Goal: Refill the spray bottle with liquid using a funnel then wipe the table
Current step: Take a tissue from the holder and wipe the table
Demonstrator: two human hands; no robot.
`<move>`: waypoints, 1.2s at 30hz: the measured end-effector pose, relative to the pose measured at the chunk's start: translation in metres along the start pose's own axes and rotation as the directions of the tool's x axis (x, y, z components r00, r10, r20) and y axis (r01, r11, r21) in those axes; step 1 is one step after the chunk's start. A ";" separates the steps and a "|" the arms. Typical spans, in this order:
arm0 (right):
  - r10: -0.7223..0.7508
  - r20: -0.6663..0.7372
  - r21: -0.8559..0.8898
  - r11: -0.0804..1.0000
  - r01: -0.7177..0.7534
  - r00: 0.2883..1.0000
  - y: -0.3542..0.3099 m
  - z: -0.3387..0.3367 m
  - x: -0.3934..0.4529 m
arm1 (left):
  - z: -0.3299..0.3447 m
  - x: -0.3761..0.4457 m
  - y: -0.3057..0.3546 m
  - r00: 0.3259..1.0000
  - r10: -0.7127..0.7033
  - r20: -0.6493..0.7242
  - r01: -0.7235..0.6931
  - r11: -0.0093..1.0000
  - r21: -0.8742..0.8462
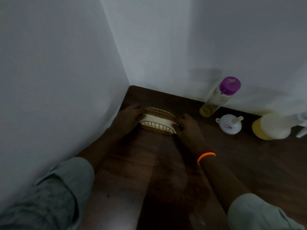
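Observation:
A yellow wire napkin holder [158,112] with white tissues [156,121] stands on the dark wooden table [232,163] near the corner. My left hand [131,116] grips its left end and my right hand [186,125] pinches the tissues at its right end. To the right lies a white funnel [230,124]. A clear bottle with a purple cap [219,97] holds a little yellow liquid and leans against the wall. A white spray bottle [274,126] with yellow liquid lies at the right edge, its nozzle partly cut off.
White walls meet at the corner [129,83] behind the holder and close off the table at left and back. An orange band [206,156] circles my right wrist. The table's near part is dim and shadowed.

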State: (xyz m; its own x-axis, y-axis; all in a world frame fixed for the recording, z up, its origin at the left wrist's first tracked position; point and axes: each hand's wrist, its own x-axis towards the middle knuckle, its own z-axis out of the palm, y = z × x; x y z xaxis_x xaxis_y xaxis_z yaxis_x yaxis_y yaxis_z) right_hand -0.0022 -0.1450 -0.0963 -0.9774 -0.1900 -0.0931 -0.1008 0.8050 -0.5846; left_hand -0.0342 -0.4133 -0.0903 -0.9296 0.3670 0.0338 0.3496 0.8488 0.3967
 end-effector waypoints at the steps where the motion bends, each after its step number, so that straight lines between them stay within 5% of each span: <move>1: 0.001 -0.003 -0.006 1.000 -0.001 1.000 -0.001 0.000 0.001 | -0.001 0.000 0.000 1.000 0.000 -0.003 0.000 1.000 0.005; 18: -0.085 -0.128 0.151 0.983 0.104 0.988 -0.011 -0.034 -0.018 | -0.048 -0.022 0.030 0.995 0.038 -0.094 -0.054 0.982 -0.179; 28: -0.102 -0.339 0.238 0.953 0.190 0.935 -0.054 -0.109 -0.072 | -0.105 -0.040 0.090 0.983 0.056 -0.173 -0.102 0.958 -0.268; 36: 0.070 -0.299 0.562 0.819 0.116 0.952 -0.050 -0.154 -0.135 | -0.109 -0.065 0.145 0.992 -0.025 -0.124 -0.053 0.807 -0.588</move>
State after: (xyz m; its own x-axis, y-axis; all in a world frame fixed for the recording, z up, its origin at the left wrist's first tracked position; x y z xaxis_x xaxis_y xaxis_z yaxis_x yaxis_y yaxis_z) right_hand 0.1062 -0.0729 0.0695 -0.9929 0.0438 0.1109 -0.0910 0.3221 -0.9423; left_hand 0.0639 -0.3556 0.0649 -0.9454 0.2955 0.1376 0.2630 0.4420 0.8576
